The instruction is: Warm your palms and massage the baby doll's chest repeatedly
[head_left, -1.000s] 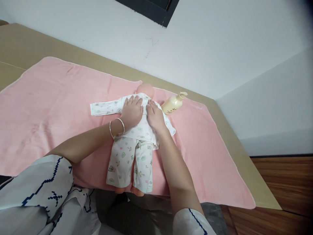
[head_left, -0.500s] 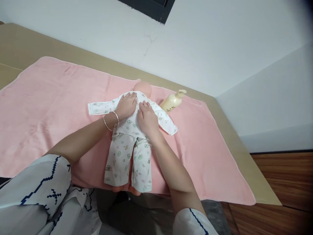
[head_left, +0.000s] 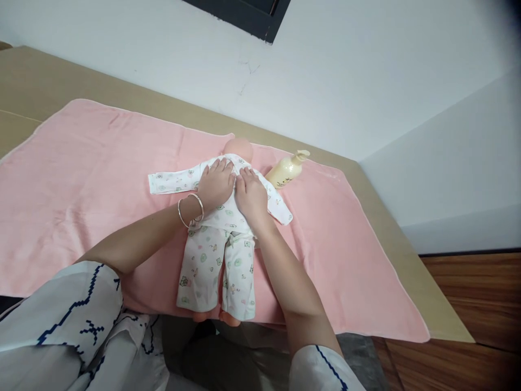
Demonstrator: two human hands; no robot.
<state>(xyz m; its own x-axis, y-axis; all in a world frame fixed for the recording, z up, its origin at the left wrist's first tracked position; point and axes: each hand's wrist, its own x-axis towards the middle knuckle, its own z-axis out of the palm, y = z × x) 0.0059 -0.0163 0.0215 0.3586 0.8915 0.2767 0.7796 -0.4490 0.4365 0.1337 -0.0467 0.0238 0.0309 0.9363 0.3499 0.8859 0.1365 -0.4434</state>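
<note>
— So, where are the hands?
— Both are on the doll [head_left: 203,266]. The left hand [head_left: 217,182] and right hand [head_left: 251,194] lie flat side by side on its upper trunk, fingers stretched out, gripping nothing.
— Why flat?
— Probably pressing the printed top smooth. The doll lies on the pink towel [head_left: 81,179], feet past the desk's [head_left: 49,76] near edge. A pump bottle [head_left: 287,169] lies beside one sleeve.

Doll [head_left: 220,239] lies mid-desk [head_left: 49,76], feet over near edge: main obstacle. Bottle [head_left: 287,169] lies just beside doll's right sleeve, toward far edge, narrowing the gap there. Towel [head_left: 89,179] bare from doll to left edge: wide passage. Bare strip toward near right corner. Wall [head_left: 366,81] close behind far edge.
</note>
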